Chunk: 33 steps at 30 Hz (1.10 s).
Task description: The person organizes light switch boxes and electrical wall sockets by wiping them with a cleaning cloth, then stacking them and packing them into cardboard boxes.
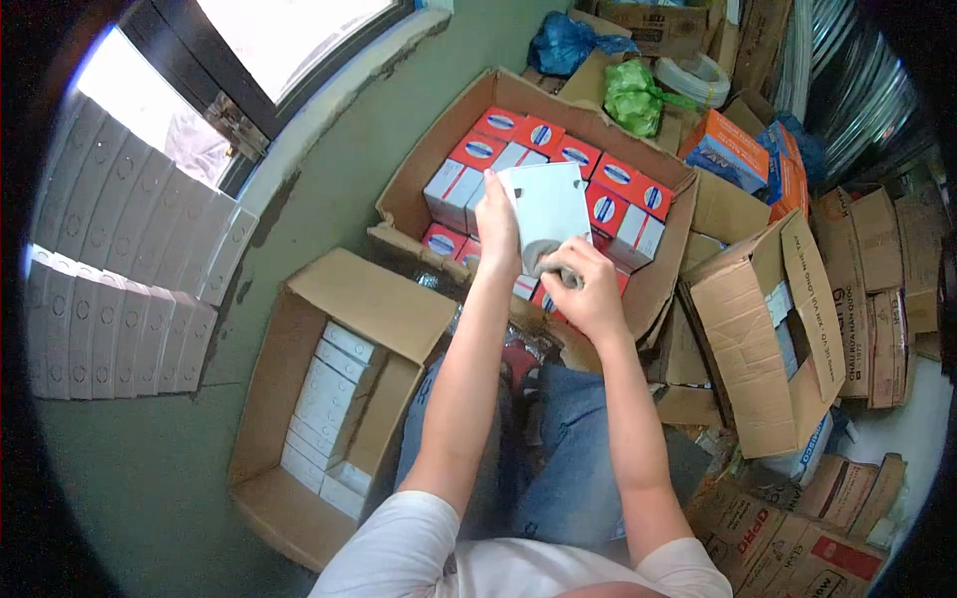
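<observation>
My left hand (497, 227) grips the left edge of a white box-shaped piece (550, 204) with small dark notches near its top corners. It is held up over a large open carton (394, 194) of red, white and grey small boxes (608, 209). My right hand (586, 289) is closed at the lower end of the white piece, fingers curled round a small greyish thing (564, 276) whose kind I cannot make out. A rounded grey area shows on the white piece beside those fingers.
At lower left, an open carton (261, 429) holds white boxes (324, 394) in rows. White-grey boxes (120, 339) are stacked by the window. On the right stand an open carton (743, 339), flattened cardboard (788, 518) and orange-blue boxes (733, 149). A green bag (633, 98) lies behind.
</observation>
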Each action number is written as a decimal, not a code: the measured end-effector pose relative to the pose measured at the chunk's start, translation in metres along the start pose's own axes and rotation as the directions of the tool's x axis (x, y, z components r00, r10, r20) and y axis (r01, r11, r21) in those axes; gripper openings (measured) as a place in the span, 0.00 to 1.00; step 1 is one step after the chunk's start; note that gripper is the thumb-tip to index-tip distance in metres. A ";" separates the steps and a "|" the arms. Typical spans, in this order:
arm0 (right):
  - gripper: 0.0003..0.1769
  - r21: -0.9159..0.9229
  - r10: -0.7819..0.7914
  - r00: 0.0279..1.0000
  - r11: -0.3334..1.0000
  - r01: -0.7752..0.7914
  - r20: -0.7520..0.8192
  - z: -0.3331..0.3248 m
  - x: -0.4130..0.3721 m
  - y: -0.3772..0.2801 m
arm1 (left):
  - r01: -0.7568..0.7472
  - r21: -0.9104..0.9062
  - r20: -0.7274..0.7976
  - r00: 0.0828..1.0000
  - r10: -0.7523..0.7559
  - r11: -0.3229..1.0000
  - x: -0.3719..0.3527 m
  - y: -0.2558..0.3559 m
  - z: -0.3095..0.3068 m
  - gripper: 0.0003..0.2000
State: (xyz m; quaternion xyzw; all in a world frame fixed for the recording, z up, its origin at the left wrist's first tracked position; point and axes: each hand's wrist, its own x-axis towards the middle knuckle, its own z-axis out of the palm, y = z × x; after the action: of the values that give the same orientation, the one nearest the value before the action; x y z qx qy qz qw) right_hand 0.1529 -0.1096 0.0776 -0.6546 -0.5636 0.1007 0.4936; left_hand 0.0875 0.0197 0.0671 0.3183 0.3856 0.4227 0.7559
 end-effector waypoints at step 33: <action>0.05 -0.078 -0.099 0.961 0.994 0.082 -0.260 0.033 0.008 -0.029 | -0.142 -0.233 -0.028 0.990 0.139 0.962 0.004 0.007 -0.006 0.29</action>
State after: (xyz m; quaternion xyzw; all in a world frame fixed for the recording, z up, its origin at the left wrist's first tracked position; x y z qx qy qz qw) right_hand 0.1141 -0.0893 0.0870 -0.6517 -0.5255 -0.0284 0.5462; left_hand 0.0807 0.0274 0.0686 0.2508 0.3137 0.5196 0.7541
